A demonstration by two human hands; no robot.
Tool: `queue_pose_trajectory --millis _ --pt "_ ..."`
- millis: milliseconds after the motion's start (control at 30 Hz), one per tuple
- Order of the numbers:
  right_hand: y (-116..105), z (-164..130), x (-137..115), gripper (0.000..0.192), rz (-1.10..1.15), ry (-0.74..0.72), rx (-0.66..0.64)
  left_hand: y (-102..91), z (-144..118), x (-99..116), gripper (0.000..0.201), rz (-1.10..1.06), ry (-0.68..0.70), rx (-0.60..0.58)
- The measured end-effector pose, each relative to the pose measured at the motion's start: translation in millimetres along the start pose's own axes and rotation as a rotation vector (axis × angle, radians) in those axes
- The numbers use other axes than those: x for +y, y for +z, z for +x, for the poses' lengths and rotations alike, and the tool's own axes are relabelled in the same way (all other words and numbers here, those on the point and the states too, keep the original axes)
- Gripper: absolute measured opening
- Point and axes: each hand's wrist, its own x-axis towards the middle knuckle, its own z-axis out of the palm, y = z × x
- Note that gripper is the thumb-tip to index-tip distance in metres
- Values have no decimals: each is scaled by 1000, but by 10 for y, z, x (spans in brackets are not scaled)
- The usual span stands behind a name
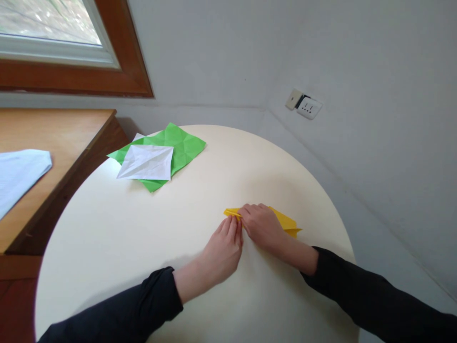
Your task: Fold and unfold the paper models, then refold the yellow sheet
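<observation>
Right of the frame's centre, on the round cream table [117, 267], both hands work a folded yellow paper [285, 221], a narrow strip lying flat with its long axis running from middle-left down toward the lower right, its sharper tip pointing left. The right hand [262, 227] lies over the middle of the strip, fingers curled and pressing it down; the left hand [223, 250] has its fingers held straight and together, their tips touching the left tip. This looks like creasing a fold at that pointed end, and I judge the next move calls for firm, even pressure along the fold line while the other hand keeps the strip from sliding. In the upper left lie 2 creased sheets, a white sheet [146, 163] on a green sheet [185, 145].
</observation>
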Motion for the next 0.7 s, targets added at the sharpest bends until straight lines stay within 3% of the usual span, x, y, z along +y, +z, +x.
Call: queue_pose_trajectory --millis 167,267,467,700 --pt "221 -118 -102 10 -76 -23 262 -58 -6 -16 39 48 26 -60" --pt "289 -179 -131 16 -77 -25 357 -75 -10 -21 40 55 40 -66" --pt "329 -262 -190 26 -45 11 385 -77 -10 -20 38 23 32 -59" --pt "318 -240 -151 24 49 43 397 8 -26 -8 38 -25 -36 42"
